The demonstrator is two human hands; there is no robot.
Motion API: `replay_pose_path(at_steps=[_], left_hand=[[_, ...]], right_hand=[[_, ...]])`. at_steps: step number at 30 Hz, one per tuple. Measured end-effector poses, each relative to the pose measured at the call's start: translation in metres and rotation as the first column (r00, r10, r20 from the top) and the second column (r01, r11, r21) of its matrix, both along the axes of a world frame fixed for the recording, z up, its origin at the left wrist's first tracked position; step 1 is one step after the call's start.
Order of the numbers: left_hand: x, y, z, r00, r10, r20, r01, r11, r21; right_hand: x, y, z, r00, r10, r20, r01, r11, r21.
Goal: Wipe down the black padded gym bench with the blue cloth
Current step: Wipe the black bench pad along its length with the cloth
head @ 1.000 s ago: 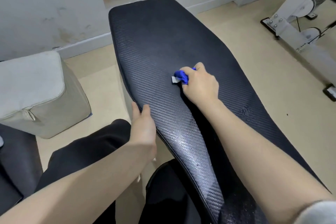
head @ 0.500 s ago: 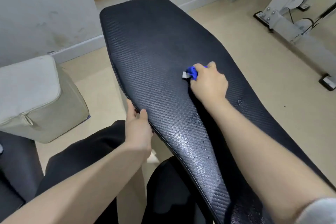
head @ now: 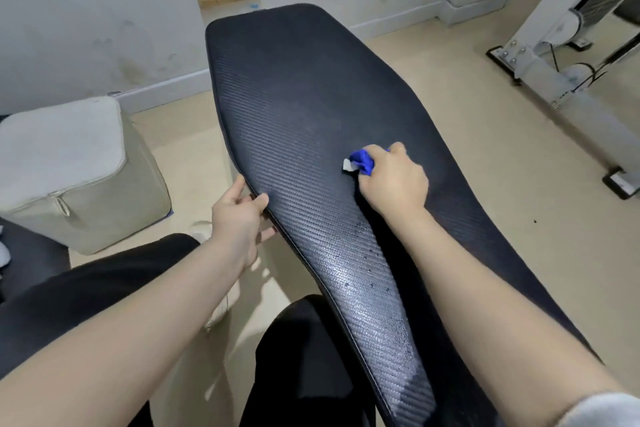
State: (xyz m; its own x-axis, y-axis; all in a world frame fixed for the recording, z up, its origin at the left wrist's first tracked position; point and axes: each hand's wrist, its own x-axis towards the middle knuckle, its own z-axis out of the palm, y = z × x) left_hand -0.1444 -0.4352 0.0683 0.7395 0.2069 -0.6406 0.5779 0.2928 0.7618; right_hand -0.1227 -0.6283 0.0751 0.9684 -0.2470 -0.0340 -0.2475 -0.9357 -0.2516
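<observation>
The black padded bench point(head: 304, 94) runs from the lower right up to the wall, its textured top showing small droplets and a shiny patch near me. My right hand point(head: 393, 180) grips the bunched blue cloth point(head: 362, 161) and presses it onto the middle of the pad; a white tag pokes out on the cloth's left. My left hand point(head: 239, 215) holds the pad's left edge, thumb on top and fingers curled under the rim.
A beige zipped fabric box point(head: 69, 170) stands on the floor to the left. A white machine frame point(head: 540, 55) with cables and a foot plate occupies the right. My black-trousered legs point(head: 104, 284) sit below the bench, near a white wall with skirting.
My right hand slid the cloth to the right across the pad, then a little back toward me. My left hand shifted up the left edge and now clasps it.
</observation>
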Motion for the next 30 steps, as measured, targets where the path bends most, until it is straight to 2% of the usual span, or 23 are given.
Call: replay_pose_path(at_steps=[3,5,7,8,10,12,13,16,20,23,24,27,30], left_hand=[[-0.002,-0.002,0.005,1.0,-0.002,0.008,0.002,1.0,-0.019],[-0.004,-0.003,0.007,0.999,-0.035,0.013,0.035,0.999,-0.009],[-0.004,-0.005,0.008,0.992,-0.12,-0.05,0.122,0.992,0.032],[-0.005,-0.005,0.009,0.979,-0.168,-0.113,0.176,0.983,0.056],[-0.011,-0.004,0.001,0.956,-0.214,-0.201,0.227,0.973,0.044],[-0.019,-0.003,-0.01,0.957,-0.222,-0.187,0.22,0.975,-0.032],[-0.024,-0.003,-0.014,0.961,-0.219,-0.167,0.21,0.975,-0.073],[-0.026,-0.001,-0.02,0.973,-0.195,-0.125,0.175,0.973,-0.153],[-0.02,0.003,-0.018,0.966,-0.214,-0.145,0.182,0.962,-0.203],[-0.019,0.005,-0.015,0.96,-0.244,-0.138,0.202,0.943,-0.263],[-0.017,0.006,-0.014,0.957,-0.253,-0.138,0.208,0.938,-0.277],[-0.017,0.007,-0.017,0.954,-0.265,-0.138,0.212,0.927,-0.31],[-0.02,0.011,-0.016,0.948,-0.288,-0.133,0.226,0.908,-0.353]], right_hand=[[-0.047,0.047,0.003,0.975,0.215,-0.052,-0.215,0.977,0.003],[-0.068,0.06,0.006,0.952,0.295,-0.081,-0.295,0.955,0.016],[-0.071,0.051,0.006,0.941,0.328,-0.081,-0.327,0.945,0.031],[-0.064,0.043,0.003,0.951,0.304,-0.062,-0.303,0.953,0.018],[-0.037,0.02,-0.002,0.993,0.122,-0.001,-0.122,0.993,-0.005],[-0.012,0.006,-0.003,0.998,-0.069,0.01,0.069,0.998,-0.015],[-0.006,0.006,-0.003,0.995,-0.096,0.005,0.096,0.994,-0.047],[-0.028,0.031,0.001,0.999,-0.052,-0.01,0.051,0.996,-0.073],[-0.091,0.075,0.003,0.991,0.128,-0.035,-0.129,0.991,-0.024],[-0.093,0.069,0.003,0.983,0.163,-0.089,-0.168,0.985,-0.05],[-0.083,0.061,0.001,0.99,0.123,-0.075,-0.128,0.989,-0.069],[-0.045,0.039,-0.004,0.987,-0.16,0.019,0.161,0.985,-0.07],[-0.041,0.046,-0.005,0.968,-0.249,0.04,0.251,0.965,-0.076]])
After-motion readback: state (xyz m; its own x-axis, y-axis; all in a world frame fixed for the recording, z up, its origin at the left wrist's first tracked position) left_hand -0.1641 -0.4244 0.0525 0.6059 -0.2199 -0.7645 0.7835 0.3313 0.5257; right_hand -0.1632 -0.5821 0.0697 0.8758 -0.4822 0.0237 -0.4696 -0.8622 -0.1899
